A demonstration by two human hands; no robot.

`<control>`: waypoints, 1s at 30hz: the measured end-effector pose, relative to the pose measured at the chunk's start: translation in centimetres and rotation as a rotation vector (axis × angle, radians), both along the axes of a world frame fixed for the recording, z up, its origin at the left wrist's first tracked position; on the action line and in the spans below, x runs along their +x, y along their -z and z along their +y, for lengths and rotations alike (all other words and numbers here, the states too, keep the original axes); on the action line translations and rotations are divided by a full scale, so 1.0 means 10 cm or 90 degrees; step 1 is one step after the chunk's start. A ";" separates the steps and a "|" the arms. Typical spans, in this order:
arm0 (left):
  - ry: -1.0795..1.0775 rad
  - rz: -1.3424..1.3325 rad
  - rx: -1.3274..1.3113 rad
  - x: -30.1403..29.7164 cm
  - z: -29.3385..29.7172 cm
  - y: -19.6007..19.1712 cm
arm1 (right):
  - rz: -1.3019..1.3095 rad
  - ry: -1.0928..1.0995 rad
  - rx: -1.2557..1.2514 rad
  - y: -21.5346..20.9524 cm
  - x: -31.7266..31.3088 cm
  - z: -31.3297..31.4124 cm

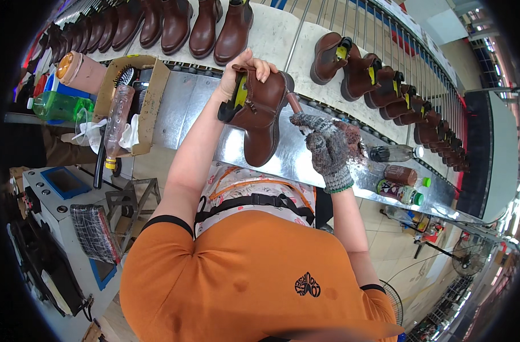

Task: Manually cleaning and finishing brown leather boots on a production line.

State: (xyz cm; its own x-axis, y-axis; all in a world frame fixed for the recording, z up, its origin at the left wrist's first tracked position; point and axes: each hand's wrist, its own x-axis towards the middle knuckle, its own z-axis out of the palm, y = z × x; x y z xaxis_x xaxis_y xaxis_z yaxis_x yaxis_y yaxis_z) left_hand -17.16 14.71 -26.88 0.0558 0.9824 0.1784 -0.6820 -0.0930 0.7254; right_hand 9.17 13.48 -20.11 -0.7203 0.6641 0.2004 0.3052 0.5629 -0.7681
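My bare left hand (253, 67) grips a dark brown leather ankle boot (261, 122) at its shaft, holding it above the metal work surface (183, 108). The boot has a yellow lining and a small buckle or fitting on its side, and its toe points toward me. A grey knitted glove (324, 145), stained brown, covers my right hand. Its fingers are closed round a short brown stick-like tool (294, 102), whose upper end meets the boot's sole edge near the heel. A brown-stained lump (351, 139), perhaps a sponge or cloth, lies against the glove; whether I hold it is unclear.
Finished-looking brown boots (174, 25) line the far belt at left, and more boots (380, 82) at right. A cardboard box (151, 108) holds a brush and a bottle. Several plastic bottles (399, 175) lie at right. A control box (57, 191) stands at lower left.
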 end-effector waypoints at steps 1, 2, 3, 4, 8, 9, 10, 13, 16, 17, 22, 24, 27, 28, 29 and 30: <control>-0.010 -0.004 -0.016 -0.02 0.01 0.02 | 0.006 -0.006 0.007 0.04 -0.02 0.01; -0.020 -0.007 -0.032 -0.04 0.02 0.03 | 0.004 -0.006 0.005 0.07 -0.04 0.00; -0.020 -0.009 -0.034 -0.06 0.03 0.05 | 0.012 0.000 -0.004 0.10 -0.06 0.00; -0.024 -0.014 -0.040 -0.08 0.04 0.07 | 0.021 0.004 -0.012 0.14 -0.08 0.00; -0.041 -0.012 -0.041 -0.12 0.07 0.13 | 0.015 0.002 -0.029 0.22 -0.10 -0.01; -0.041 -0.012 -0.043 -0.13 0.08 0.15 | 0.015 0.002 -0.031 0.23 -0.11 -0.02; -0.042 -0.017 -0.051 -0.14 0.08 0.15 | 0.018 0.007 -0.027 0.24 -0.11 -0.02; -0.044 -0.024 -0.066 -0.15 0.09 0.17 | 0.029 0.024 -0.004 0.29 -0.14 -0.05; -0.034 -0.025 -0.068 -0.17 0.09 0.18 | 0.037 0.035 0.022 0.33 -0.15 -0.06; -0.024 -0.021 -0.063 -0.18 0.09 0.19 | 0.038 0.033 0.029 0.34 -0.15 -0.06; -0.035 -0.036 -0.070 -0.20 0.08 0.20 | 0.040 0.035 0.026 0.39 -0.14 -0.11; -0.042 -0.049 -0.082 -0.20 0.08 0.19 | 0.041 0.043 0.036 0.42 -0.13 -0.13; -0.031 -0.060 -0.071 -0.24 0.06 0.22 | 0.030 0.038 0.024 0.41 -0.13 -0.16; -0.025 -0.072 -0.064 -0.25 0.05 0.23 | 0.031 0.032 0.008 0.40 -0.14 -0.18; -0.019 -0.083 -0.058 -0.26 0.05 0.24 | 0.033 0.026 -0.008 0.39 -0.14 -0.19; -0.017 -0.083 -0.061 -0.29 0.03 0.25 | 0.033 0.028 -0.010 0.39 -0.14 -0.20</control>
State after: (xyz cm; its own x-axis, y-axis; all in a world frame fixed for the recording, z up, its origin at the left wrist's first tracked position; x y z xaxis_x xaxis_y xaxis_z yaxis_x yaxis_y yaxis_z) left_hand -20.03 15.03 -29.40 0.0112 0.9960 0.0885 -0.7690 -0.0480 0.6374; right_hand 7.74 11.47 -24.06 -0.6796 0.6981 0.2253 0.2889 0.5370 -0.7926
